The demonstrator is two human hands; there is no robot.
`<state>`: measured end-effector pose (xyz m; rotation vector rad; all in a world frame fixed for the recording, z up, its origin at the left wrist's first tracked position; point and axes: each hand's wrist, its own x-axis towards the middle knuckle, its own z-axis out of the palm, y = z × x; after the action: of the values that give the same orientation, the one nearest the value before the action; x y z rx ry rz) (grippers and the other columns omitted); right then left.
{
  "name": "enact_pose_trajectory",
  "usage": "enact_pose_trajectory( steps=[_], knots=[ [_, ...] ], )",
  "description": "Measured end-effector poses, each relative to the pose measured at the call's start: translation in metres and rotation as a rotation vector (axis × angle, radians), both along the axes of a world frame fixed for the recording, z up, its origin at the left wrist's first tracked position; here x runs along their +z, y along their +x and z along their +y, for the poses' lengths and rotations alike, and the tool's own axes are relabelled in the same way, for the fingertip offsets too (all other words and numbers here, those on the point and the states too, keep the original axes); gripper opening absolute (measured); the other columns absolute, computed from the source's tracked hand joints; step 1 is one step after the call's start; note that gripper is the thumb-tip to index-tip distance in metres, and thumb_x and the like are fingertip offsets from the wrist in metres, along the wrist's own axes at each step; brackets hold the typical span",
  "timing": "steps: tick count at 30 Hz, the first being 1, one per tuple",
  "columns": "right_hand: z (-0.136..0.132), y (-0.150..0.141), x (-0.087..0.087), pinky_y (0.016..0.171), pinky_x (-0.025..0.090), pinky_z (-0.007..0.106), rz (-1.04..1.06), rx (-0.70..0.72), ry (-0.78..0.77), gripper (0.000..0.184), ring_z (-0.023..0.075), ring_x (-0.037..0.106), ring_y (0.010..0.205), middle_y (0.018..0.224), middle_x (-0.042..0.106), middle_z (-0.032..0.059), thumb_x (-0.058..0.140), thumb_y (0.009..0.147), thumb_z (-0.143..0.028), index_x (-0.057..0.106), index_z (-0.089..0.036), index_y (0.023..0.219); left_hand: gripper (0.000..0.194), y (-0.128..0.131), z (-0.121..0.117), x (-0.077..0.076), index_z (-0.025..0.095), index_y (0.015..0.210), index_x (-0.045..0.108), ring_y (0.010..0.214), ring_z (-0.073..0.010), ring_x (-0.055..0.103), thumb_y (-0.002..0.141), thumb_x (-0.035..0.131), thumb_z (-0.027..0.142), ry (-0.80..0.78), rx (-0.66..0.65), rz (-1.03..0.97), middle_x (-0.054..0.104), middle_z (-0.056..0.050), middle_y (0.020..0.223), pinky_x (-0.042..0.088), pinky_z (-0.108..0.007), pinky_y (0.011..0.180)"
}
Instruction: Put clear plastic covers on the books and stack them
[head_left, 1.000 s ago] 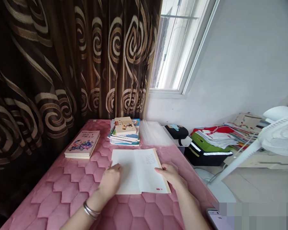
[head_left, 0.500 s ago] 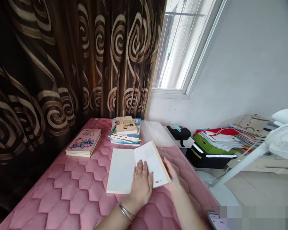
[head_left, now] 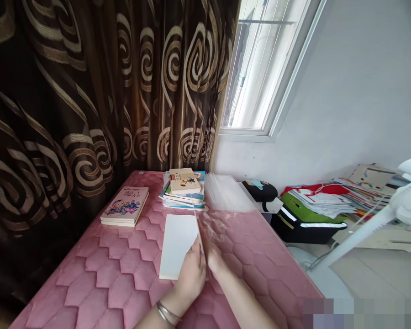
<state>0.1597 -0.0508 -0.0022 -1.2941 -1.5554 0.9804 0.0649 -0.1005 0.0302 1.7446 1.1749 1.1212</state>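
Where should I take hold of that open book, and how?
Probably the open book by its outer left edge, coming from the left, thumb on top and fingers underneath. That half lies flat on the pink quilted surface with the edge uncovered; the other side stands nearly upright between the left hand and right hand, leaving little room.

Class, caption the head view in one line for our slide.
Left hand and right hand flank the raised side of an open book on a pink mattress, stacked books behind.
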Motion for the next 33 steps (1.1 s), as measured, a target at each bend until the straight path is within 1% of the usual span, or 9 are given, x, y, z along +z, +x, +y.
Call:
enact_pose_trajectory(
  steps=[5,12,14,16,19,22,24,28,33],
  knots=[
    [-0.008,-0.028,0.017,0.118,0.004,0.042,-0.308,0.18,-0.064,0.075,0.0194,0.001,0.144,0.157,0.009,0.0057,0.017,0.092,-0.063,0.018,-0.015,0.15,0.051,-0.023,-0.015,-0.013,0.013,0.122,0.056,0.128,-0.0247,0.045,0.073,0.044,0.014,-0.247,0.1,-0.272,0.062,-0.012,0.125,0.03,-0.038,0.111],
    [-0.013,-0.044,0.019,0.117,0.004,0.044,-0.758,0.185,-0.025,0.068,0.0236,0.002,0.144,0.155,0.011,0.0112,0.014,0.096,-0.052,0.021,-0.009,0.148,0.029,-0.034,-0.042,-0.018,0.014,0.095,0.055,0.093,-0.018,0.065,0.066,0.052,0.013,-0.764,0.067,-0.728,0.068,-0.009,0.099,0.05,-0.031,0.084],
    [-0.013,-0.047,0.014,0.117,0.004,0.046,-0.832,0.165,0.005,0.067,0.0249,0.0,0.144,0.155,0.009,0.0106,0.017,0.096,-0.052,0.021,-0.01,0.148,0.02,-0.039,-0.049,-0.015,0.016,0.089,0.052,0.08,-0.0149,0.066,0.069,0.053,0.016,-0.856,0.031,-0.695,0.069,-0.007,0.09,0.051,-0.027,0.073],
    [-0.013,-0.049,0.007,0.117,0.003,0.047,-0.892,0.147,0.045,0.068,0.0265,-0.001,0.143,0.155,0.006,0.0105,0.022,0.095,-0.054,0.021,-0.012,0.148,0.011,-0.045,-0.055,-0.009,0.016,0.083,0.051,0.066,-0.013,0.064,0.073,0.052,0.02,-0.916,-0.09,-0.503,0.068,-0.005,0.077,0.048,-0.024,0.061],
    [-0.012,-0.048,-0.001,0.116,0.003,0.049,-0.95,0.136,0.083,0.069,0.0282,-0.001,0.143,0.155,0.004,0.0114,0.026,0.094,-0.054,0.019,-0.013,0.149,0.01,-0.053,-0.054,0.007,0.017,0.075,0.053,0.056,-0.0125,0.059,0.081,0.047,0.023,-0.68,-0.143,-0.036,0.065,-0.003,0.066,0.044,-0.023,0.055],
    [-0.012,-0.046,-0.007,0.116,0.007,0.05,-0.996,0.165,0.133,0.065,0.0289,-0.003,0.143,0.155,0.004,0.012,0.029,0.094,-0.045,0.016,-0.012,0.149,0.026,-0.058,-0.035,0.021,0.017,0.084,0.059,0.072,-0.0162,0.064,0.089,0.034,0.018,-0.169,0.158,0.437,0.067,-0.006,0.079,0.048,-0.027,0.068],
    [-0.012,-0.046,-0.01,0.115,0.008,0.051,-1.032,0.172,0.156,0.067,0.03,-0.002,0.143,0.155,0.006,0.0132,0.036,0.092,-0.04,0.017,-0.011,0.149,0.034,-0.06,-0.014,0.021,0.015,0.095,0.062,0.091,-0.0195,0.065,0.089,0.029,0.009,0.025,0.318,0.683,0.068,-0.011,0.096,0.049,-0.032,0.08],
    [-0.011,-0.046,-0.015,0.115,0.007,0.052,-1.082,0.152,0.2,0.071,0.0311,0.0,0.143,0.155,0.008,0.0142,0.043,0.088,-0.037,0.018,-0.011,0.149,0.04,-0.065,0.02,-0.012,0.012,0.12,0.056,0.125,-0.025,0.05,0.088,0.033,0.007,0.167,0.419,0.898,0.058,-0.015,0.129,0.047,-0.04,0.096],
    [-0.009,-0.047,-0.017,0.116,0.009,0.049,-1.079,0.141,0.174,0.058,0.0276,0.003,0.144,0.156,0.006,0.0097,0.028,0.095,-0.034,0.02,-0.016,0.149,0.044,-0.079,0.03,-0.061,0.01,0.132,0.049,0.136,-0.0275,0.035,0.092,0.031,0.016,0.351,0.38,0.945,0.043,-0.019,0.143,0.04,-0.045,0.105]
  ],
)
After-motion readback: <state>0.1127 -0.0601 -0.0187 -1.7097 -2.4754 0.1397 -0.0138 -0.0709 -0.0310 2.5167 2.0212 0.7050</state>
